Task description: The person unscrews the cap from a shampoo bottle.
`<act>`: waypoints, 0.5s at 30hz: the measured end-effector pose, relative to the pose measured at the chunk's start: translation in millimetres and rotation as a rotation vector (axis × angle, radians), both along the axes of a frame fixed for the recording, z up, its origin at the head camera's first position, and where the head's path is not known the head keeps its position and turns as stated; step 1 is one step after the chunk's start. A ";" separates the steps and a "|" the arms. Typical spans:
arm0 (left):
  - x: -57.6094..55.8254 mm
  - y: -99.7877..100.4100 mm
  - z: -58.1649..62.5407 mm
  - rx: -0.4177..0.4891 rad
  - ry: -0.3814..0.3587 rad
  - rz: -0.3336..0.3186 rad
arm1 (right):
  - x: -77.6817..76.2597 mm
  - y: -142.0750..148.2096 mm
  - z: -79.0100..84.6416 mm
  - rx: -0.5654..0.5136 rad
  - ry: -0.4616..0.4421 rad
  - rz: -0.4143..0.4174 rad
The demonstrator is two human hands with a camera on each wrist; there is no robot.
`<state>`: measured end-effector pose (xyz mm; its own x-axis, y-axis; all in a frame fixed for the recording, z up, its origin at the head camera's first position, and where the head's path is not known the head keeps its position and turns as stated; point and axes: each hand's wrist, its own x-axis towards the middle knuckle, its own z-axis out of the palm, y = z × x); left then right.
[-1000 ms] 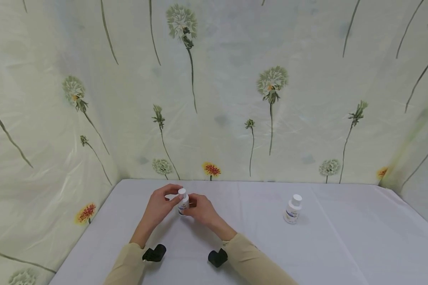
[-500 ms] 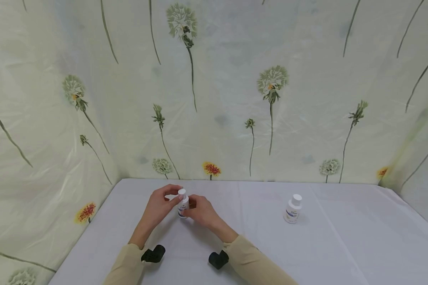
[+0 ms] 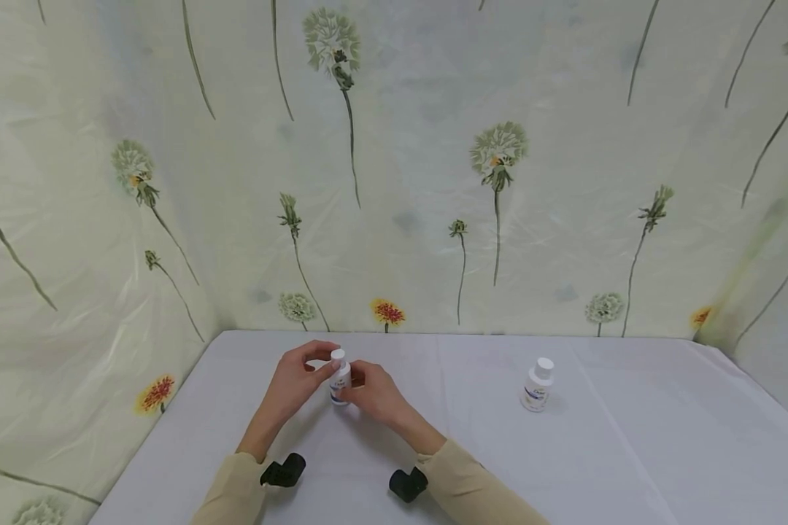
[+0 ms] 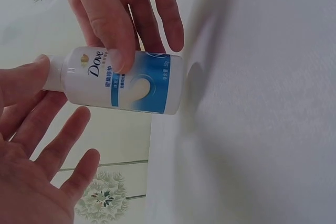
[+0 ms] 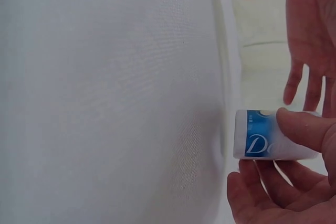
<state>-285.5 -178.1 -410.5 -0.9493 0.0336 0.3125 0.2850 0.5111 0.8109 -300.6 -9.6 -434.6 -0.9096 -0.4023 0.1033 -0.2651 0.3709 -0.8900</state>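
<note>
Both hands are on one small white Dove bottle [image 3: 339,380] at the left of the table, upright with its cap on. My left hand [image 3: 294,379] pinches the white cap [image 4: 54,73] between thumb and forefinger, its other fingers spread loosely. Around the bottle's body, my right hand [image 3: 377,394] grips with the thumb across the label. The blue lower part of the label [image 4: 149,85] shows in the left wrist view. In the right wrist view the right thumb [image 5: 304,128] covers part of the lettering, and the left hand [image 5: 311,30] appears behind.
A second white bottle [image 3: 536,388], also capped, stands upright on the right side of the table. White cloth [image 3: 473,452] covers the tabletop. Flower-printed sheeting [image 3: 407,182] hangs behind and at the sides. Black wrist cameras [image 3: 408,484] sit on both sleeves.
The bottle and right hand have shifted very slightly toward me and to the right. Both hands keep their hold, and the second bottle stays where it was.
</note>
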 end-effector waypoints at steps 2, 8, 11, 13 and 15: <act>0.3 0.8 0.1 0.000 0.001 -0.002 | 1.0 1.5 0.2 -0.003 0.006 0.002; 1.5 3.1 -0.8 0.003 0.004 -0.012 | 4.4 6.0 -0.7 -0.017 0.015 0.014; 2.2 4.4 -1.0 0.000 0.013 -0.021 | 6.4 8.3 -0.2 -0.020 0.015 0.014; 2.9 5.3 -0.5 0.001 0.020 -0.028 | 8.2 10.1 1.1 -0.017 0.019 0.014; 4.0 6.4 0.5 0.005 0.024 -0.036 | 9.9 12.1 2.7 -0.016 0.025 0.018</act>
